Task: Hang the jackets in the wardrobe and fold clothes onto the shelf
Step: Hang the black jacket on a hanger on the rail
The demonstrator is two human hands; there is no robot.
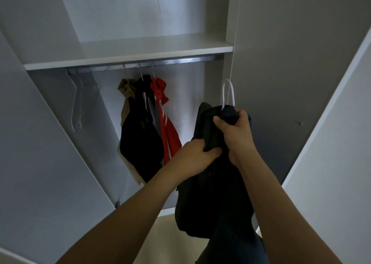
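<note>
gripping one dark jacket, left hand low, right hand by hanger hook

No readable text or labels anywhere.

Probably a home bedroom — wardrobe, hung jackets.

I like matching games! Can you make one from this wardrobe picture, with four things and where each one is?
Things:
1. red jacket
2. dark jacket
3. empty hangers
4. shelf

Places:
A. left end of the rail
B. above the rail
C. held in both hands
D. hanging on the rail, rightmost of three

Pairs: 1-D, 2-C, 3-A, 4-B

The left hand grips the dark jacket's cloth; the right hand grips its top, below the white hook.
</note>
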